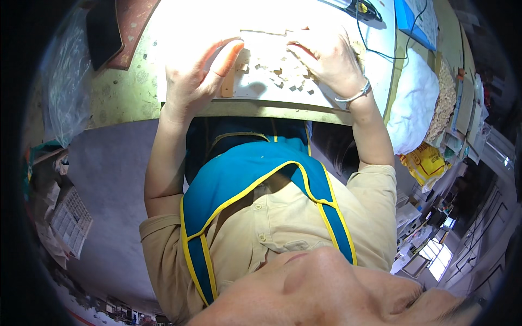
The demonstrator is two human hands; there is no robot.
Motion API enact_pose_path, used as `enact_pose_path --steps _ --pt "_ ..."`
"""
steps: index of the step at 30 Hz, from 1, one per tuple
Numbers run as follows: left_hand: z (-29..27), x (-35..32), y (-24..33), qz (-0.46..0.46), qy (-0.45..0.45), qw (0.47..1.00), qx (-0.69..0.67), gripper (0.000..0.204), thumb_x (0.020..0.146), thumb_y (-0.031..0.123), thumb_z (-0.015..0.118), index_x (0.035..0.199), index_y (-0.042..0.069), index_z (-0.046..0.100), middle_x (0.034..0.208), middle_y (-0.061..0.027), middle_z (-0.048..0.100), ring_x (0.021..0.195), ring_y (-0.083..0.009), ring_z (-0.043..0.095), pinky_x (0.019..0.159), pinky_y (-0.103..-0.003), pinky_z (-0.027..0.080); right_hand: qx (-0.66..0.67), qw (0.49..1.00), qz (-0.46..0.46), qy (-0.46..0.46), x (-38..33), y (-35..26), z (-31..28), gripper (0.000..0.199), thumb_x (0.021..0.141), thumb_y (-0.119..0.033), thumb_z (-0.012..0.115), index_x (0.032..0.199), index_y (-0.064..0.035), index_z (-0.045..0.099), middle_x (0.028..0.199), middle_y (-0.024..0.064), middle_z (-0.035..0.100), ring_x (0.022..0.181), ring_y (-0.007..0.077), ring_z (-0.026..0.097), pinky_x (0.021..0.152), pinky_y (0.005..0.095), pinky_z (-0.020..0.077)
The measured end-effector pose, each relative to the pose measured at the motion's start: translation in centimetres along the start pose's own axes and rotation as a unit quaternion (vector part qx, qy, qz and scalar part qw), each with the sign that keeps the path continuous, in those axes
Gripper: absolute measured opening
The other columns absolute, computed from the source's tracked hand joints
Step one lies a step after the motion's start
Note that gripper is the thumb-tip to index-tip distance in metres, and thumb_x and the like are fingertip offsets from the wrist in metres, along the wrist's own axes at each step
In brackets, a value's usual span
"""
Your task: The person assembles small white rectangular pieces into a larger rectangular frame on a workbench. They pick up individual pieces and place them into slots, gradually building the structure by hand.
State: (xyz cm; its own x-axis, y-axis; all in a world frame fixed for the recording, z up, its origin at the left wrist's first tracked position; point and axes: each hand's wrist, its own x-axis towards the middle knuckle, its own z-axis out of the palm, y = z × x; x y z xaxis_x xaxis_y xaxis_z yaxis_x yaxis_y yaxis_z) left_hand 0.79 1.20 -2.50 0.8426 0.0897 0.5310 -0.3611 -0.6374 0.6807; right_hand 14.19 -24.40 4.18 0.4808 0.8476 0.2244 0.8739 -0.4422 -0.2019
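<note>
Left hand [197, 76] and right hand [329, 61] flank small blocks [293, 76], fingers bent; I cannot tell if they grip.

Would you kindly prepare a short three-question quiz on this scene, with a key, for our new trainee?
1. What lies loose between the left hand and the right hand?
A) Metal screws
B) Small wood-coloured pieces
C) Glass beads

2. True or false: the blue apron is edged in yellow.

3. Fill in the blank: the pale bracelet is worn on the person's ____ arm.

Key:
1. B
2. True
3. right
</note>
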Motion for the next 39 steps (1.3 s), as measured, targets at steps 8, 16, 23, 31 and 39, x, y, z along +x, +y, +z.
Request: enact_pose_path --steps 8,16,23,31,39 --pt "0.0 0.3 0.4 0.006 0.016 1.0 -0.016 0.033 0.098 0.024 0.072 0.129 0.012 0.073 0.083 -0.0061 0.077 0.055 -0.0108 0.065 0.051 -0.024 0.051 -0.026 0.998 0.051 0.009 -0.3 0.3 0.2 0.028 0.093 -0.033 0.076 0.105 -0.0087 0.081 0.086 0.011 0.073 0.081 0.0267 0.063 0.083 0.0408 0.047" --pt "-0.1 0.1 -0.1 0.024 0.006 0.999 0.032 0.035 0.097 0.024 0.073 0.13 0.011 0.072 0.08 -0.0052 0.076 0.054 -0.0096 0.065 0.05 -0.024 0.051 -0.014 0.998 0.046 0.03 -0.2 -0.2 0.6 0.024 0.091 -0.029 0.078 0.105 -0.01 0.08 0.087 0.0103 0.073 0.083 0.025 0.062 0.086 0.041 0.0462" --pt "0.0 0.0 0.0 0.016 0.009 1.0 0.011 0.035 0.098 0.025 0.073 0.13 0.012 0.072 0.08 -0.0043 0.076 0.054 -0.0091 0.065 0.049 -0.023 0.05 -0.014 0.999 0.026 0.045 0.1 -0.3 0.7 0.023 0.089 -0.029 0.08 0.099 -0.0077 0.079 0.087 0.0127 0.072 0.083 0.0262 0.065 0.085 0.0423 0.0473" --pt "-0.1 0.5 -0.2 0.028 0.009 0.999 -0.018 0.034 0.096 0.022 0.074 0.128 0.012 0.072 0.092 -0.0064 0.079 0.064 -0.0124 0.071 0.058 -0.024 0.055 -0.022 0.996 -0.019 0.088 0.9 0.6 1.4 0.018 0.083 -0.017 0.083 0.091 -0.0037 0.076 0.083 0.0122 0.07 0.083 0.0284 0.067 0.08 0.0419 0.0502" --pt "-0.1 1.2 0.1 0.047 0.014 0.999 -0.014 0.031 0.094 0.017 0.074 0.124 0.011 0.073 0.106 -0.0093 0.078 0.08 -0.0178 0.076 0.068 -0.027 0.059 0.026 0.994 -0.041 0.096 1.0 0.9 1.2 0.011 0.081 -0.011 0.082 0.086 -0.0047 0.074 0.082 0.0102 0.069 0.08 0.0261 0.067 0.075 0.039 0.0502"
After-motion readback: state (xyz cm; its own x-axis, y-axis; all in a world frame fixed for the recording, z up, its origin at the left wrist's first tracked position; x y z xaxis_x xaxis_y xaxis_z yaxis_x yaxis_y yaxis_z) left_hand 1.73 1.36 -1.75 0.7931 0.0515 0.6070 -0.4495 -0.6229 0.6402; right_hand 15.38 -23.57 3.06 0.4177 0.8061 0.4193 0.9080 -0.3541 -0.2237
